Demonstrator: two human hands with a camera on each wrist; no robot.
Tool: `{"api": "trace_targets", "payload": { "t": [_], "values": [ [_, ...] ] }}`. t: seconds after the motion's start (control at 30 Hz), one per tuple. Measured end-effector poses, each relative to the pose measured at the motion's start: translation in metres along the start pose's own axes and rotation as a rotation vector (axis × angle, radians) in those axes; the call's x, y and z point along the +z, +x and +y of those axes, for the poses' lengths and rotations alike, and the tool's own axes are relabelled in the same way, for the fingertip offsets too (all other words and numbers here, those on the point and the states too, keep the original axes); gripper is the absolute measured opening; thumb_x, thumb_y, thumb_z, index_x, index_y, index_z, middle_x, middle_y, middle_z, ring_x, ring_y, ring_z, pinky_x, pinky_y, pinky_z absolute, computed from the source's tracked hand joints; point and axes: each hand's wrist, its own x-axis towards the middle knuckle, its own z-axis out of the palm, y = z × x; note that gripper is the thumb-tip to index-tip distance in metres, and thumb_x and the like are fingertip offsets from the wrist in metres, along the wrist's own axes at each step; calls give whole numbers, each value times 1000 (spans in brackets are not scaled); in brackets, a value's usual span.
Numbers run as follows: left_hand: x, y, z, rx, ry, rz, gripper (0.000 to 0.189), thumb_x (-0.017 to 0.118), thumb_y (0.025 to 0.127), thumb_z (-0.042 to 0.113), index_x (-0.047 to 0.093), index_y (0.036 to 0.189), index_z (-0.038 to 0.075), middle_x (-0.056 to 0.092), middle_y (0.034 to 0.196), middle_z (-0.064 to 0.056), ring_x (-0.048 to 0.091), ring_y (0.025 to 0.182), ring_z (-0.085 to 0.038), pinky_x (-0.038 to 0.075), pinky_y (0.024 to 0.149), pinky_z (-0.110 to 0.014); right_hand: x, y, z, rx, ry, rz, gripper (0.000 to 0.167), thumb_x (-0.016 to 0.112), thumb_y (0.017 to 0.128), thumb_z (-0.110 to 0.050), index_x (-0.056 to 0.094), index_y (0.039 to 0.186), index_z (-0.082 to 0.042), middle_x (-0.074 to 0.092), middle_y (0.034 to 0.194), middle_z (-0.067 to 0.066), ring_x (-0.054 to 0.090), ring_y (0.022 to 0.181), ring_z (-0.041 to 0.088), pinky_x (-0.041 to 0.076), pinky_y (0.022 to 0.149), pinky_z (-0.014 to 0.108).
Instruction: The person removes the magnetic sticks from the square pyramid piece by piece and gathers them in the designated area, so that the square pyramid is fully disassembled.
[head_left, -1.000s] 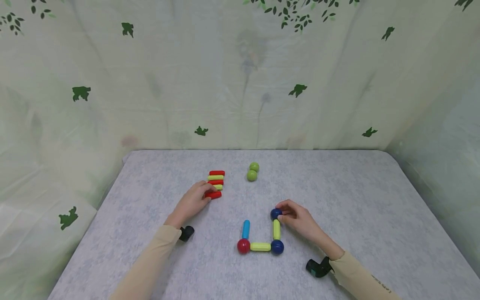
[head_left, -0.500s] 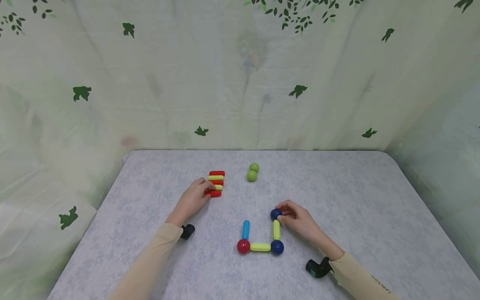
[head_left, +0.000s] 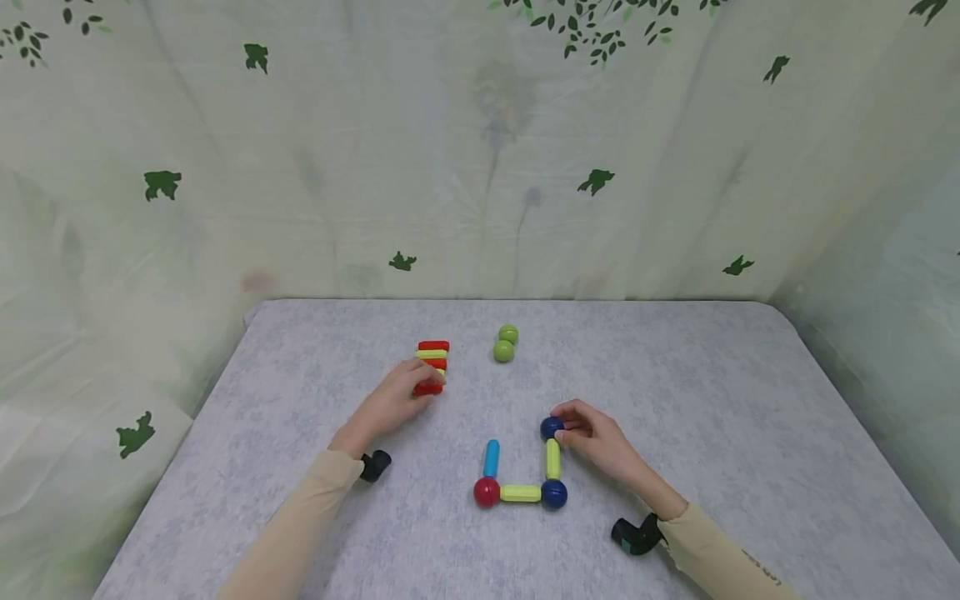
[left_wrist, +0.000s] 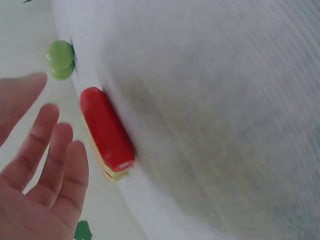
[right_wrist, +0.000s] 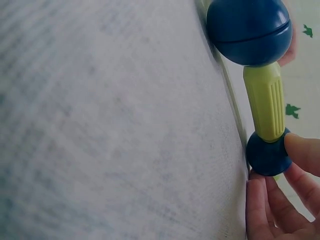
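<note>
My left hand (head_left: pixel 392 400) hovers over a row of red and yellow-green rods, partly covering it. In the left wrist view its fingers (left_wrist: pixel 65 170) are spread and apart from the nearest red rod (left_wrist: pixel 107 130). My right hand (head_left: pixel 596 437) pinches a dark blue ball (head_left: pixel 552 428) between thumb and fingers. That ball joins a yellow-green rod (head_left: pixel 552 460), which runs to a second blue ball (head_left: pixel 554 494). From there another yellow-green rod (head_left: pixel 521 493) leads to a red ball (head_left: pixel 487 492), with a blue rod (head_left: pixel 491 458) standing out from it.
Two green balls (head_left: pixel 504 351) touch each other farther back on the grey cloth-covered table (head_left: pixel 712 400). Behind the table hangs a pale curtain (head_left: pixel 450 167) with leaf prints. A black wrist camera (head_left: pixel 636 535) sits below the right wrist.
My left hand has shifted slightly right and forward over the rods, hiding more of the lower yellow-green one. The right hand and the joined pieces have stayed put.
</note>
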Motion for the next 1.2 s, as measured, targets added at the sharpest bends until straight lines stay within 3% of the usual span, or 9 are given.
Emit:
{"api": "trace_targets", "payload": {
  "t": [0.27, 0.5, 0.63, 0.87, 1.2],
  "values": [
    [4, 0, 18, 57, -154, -254, 24, 68, 87, 5, 63, 111, 6, 61, 108, -6, 56, 98, -24, 49, 86, -38, 0, 0, 0, 9, 5, -3, 25, 65, 90, -10, 61, 114, -12, 61, 110, 3, 57, 101, 20, 48, 86, 37],
    [15, -3, 35, 93, -248, -389, 28, 69, 87, 9, 64, 114, 12, 60, 113, -1, 55, 102, -21, 47, 88, -37, 0, 0, -1, 12, 4, -2, 25, 65, 90, -9, 61, 114, -12, 61, 110, 3, 57, 101, 20, 48, 86, 37],
    [23, -3, 43, 126, -243, -437, 28, 70, 86, 9, 66, 113, 15, 59, 113, 4, 54, 103, -17, 47, 88, -34, 0, 0, -1, 14, 7, -2, 25, 65, 90, -9, 61, 114, -12, 61, 110, 3, 56, 100, 20, 48, 86, 37],
    [36, -2, 45, 268, -200, -480, 26, 71, 86, 11, 68, 111, 17, 58, 115, 12, 49, 109, -9, 39, 97, -31, 0, 0, -1, 17, 10, -2, 25, 65, 90, -10, 61, 115, -12, 62, 110, 3, 57, 101, 20, 47, 86, 37],
    [41, 0, 50, 282, -168, -545, 25, 69, 87, 8, 71, 110, 19, 59, 122, 10, 45, 113, -9, 37, 96, -28, 1, 0, -1, 21, 7, 4, 24, 65, 90, -10, 61, 114, -12, 62, 109, 3, 57, 101, 20, 47, 86, 36]
  ]
}}
